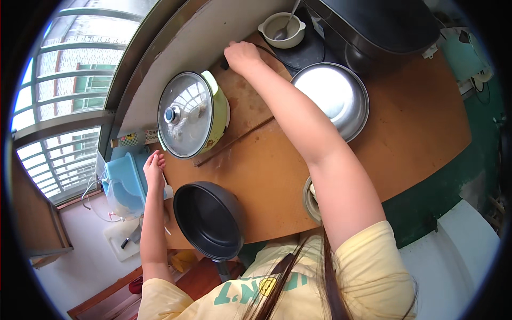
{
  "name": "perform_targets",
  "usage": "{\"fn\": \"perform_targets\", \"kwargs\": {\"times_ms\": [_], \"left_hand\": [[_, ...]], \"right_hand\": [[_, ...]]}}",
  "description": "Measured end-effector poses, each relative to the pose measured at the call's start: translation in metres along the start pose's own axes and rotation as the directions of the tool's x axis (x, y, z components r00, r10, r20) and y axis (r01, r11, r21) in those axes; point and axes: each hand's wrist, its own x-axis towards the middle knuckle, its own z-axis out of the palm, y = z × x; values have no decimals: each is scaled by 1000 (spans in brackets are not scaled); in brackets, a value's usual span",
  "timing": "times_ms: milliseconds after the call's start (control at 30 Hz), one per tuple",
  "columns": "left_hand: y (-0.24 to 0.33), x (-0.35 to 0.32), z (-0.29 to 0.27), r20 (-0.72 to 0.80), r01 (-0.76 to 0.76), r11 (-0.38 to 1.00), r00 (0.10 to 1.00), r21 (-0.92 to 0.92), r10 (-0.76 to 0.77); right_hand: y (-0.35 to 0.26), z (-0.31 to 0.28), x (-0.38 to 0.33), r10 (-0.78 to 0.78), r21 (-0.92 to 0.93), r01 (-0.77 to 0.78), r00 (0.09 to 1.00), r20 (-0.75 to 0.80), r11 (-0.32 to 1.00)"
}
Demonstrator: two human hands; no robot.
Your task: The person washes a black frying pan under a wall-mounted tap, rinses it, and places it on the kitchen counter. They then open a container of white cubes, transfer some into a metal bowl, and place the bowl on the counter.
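My right hand (242,57) is stretched to the far wall with its fingers bent closed, beside a small dark piece at the wall. A black cord runs close to it; what the fingers hold, if anything, is hidden. Below that hand lies a brown wooden board (256,104) on the table. A light green pot (220,120) with a glass lid (186,114) stands by the board, its lid tilted toward my left in this view. At the table's left edge, my left hand (154,165) hangs near the pot's lower handle, fingers loosely curled, nothing in them.
A black frying pan (208,218) sits at the near left edge. Right of my forearm is a shiny metal basin (346,101). A cream bowl with a spoon (282,32) stands on a black plate at the back, beside a large black appliance (384,26). A blue container (125,178) is at left.
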Motion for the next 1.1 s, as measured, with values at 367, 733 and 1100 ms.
{"fn": "perform_targets", "kwargs": {"times_ms": [367,733,1100], "left_hand": [[9,37,22,184,158,984,973,-76,-142],[19,64,26,333,186,977,932,-105,-142],[36,113,24,450,185,983,877,3,-166]], "right_hand": [[33,27,33,-267,-128,284,955,132,950],[12,32,22,-322,8,327,928,188,945],[10,25,20,-234,56,228,950,208,972]]}}
